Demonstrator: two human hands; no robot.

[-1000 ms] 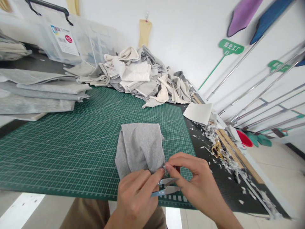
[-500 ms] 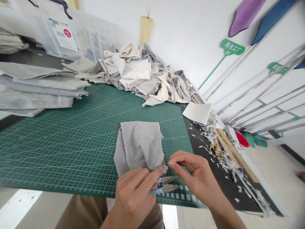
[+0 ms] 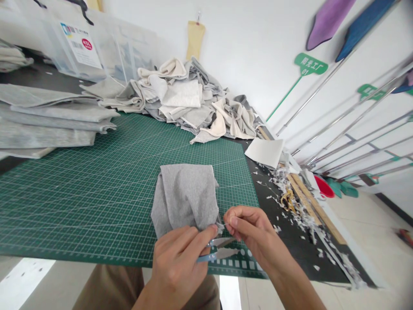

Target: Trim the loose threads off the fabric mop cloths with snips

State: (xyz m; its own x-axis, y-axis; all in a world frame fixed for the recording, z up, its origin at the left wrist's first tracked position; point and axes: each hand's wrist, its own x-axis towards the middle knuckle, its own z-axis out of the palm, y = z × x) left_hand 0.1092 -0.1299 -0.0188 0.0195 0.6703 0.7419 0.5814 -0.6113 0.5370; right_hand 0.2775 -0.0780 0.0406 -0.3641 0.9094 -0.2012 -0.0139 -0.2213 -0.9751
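Note:
A piece of grey knit fabric (image 3: 187, 193), loosely folded, lies on the green cutting mat (image 3: 97, 193). My left hand (image 3: 180, 254) is closed on its lower right corner, where the edge is frayed. Just under that hand are small scissors (image 3: 214, 252) with light blue handles, blades apart and pointing right; the hand hides part of them, so I cannot tell whether it also grips them. My right hand (image 3: 251, 226) pinches a thin pale thread right beside the frayed corner, and the thread runs toward the cloth.
Folded grey cloth (image 3: 48, 116) is stacked at the left. A heap of grey and cream pieces (image 3: 187, 99) lies against the wall beside a clear plastic bin (image 3: 112, 47). Scraps, gold-handled scissors (image 3: 288, 201) and a wooden strip (image 3: 318, 211) line the right edge.
My right hand has turned slightly and its fingers are curled closer together, near the frayed corner. My left hand keeps its hold on the fabric. The whole view has shifted a little.

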